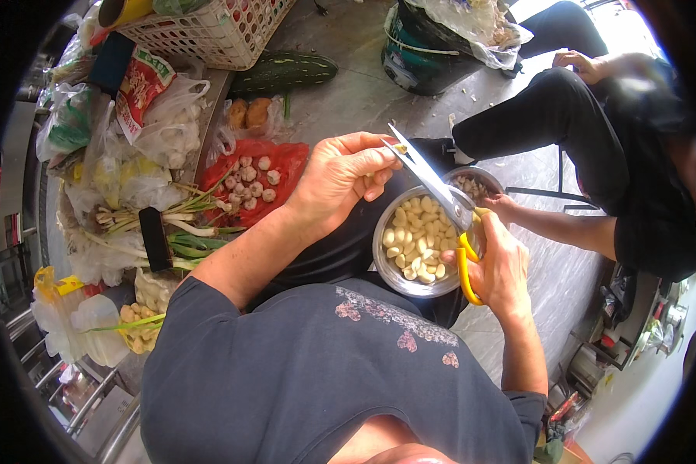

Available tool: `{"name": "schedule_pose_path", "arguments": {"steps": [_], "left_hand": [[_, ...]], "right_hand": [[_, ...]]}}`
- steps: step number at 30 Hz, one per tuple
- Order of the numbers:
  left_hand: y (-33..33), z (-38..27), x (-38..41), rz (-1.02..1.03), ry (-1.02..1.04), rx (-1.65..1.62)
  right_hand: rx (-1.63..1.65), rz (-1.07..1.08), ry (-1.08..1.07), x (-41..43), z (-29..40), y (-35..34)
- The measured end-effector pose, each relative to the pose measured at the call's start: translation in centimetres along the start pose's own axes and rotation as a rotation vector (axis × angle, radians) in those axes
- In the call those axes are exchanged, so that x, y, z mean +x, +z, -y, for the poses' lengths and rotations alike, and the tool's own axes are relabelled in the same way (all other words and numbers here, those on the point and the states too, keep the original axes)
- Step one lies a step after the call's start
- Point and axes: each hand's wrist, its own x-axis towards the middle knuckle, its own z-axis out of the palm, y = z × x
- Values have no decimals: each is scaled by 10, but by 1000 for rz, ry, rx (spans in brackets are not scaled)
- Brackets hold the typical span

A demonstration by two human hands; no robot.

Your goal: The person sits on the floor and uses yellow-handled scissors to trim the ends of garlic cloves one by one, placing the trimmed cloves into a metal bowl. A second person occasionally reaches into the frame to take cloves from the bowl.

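My left hand (pixel 348 174) pinches a small garlic clove (pixel 401 149) between thumb and fingertips. In my right hand (pixel 499 264) is a pair of scissors (pixel 441 188) with yellow handles, its blades parted around the clove. Below the blades, a metal bowl (pixel 383 272) of peeled garlic cloves (pixel 420 238) rests at my lap. Just beyond it stands a second metal bowl (pixel 496 178) with unpeeled-looking garlic pieces (pixel 470 187); another person's hand (pixel 501 207) is at its edge. Whole garlic bulbs (pixel 249 188) lie on a red plastic bag (pixel 293 159) to the left.
A seated person in black trousers (pixel 533 116) is at the right. A lined bucket (pixel 417 64) stands ahead. To the left are a long green gourd (pixel 290 71), a white plastic basket (pixel 209 37), green onions (pixel 191 243), a black phone (pixel 155 239) and plastic bags (pixel 174 127).
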Motion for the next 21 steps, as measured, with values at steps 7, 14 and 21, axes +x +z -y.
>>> {"name": "schedule_pose_path", "arguments": {"steps": [7,14,21], "left_hand": [[-1,1,-2,-13,-6,17],[-6,4,1,-39,-8,13],[-1,8,-2,-92,-47,126]], "right_hand": [[18,18,10,0,1,0],[-45,7,-28,3,-4,5],[130,120,182,2,-6,-3]]}}
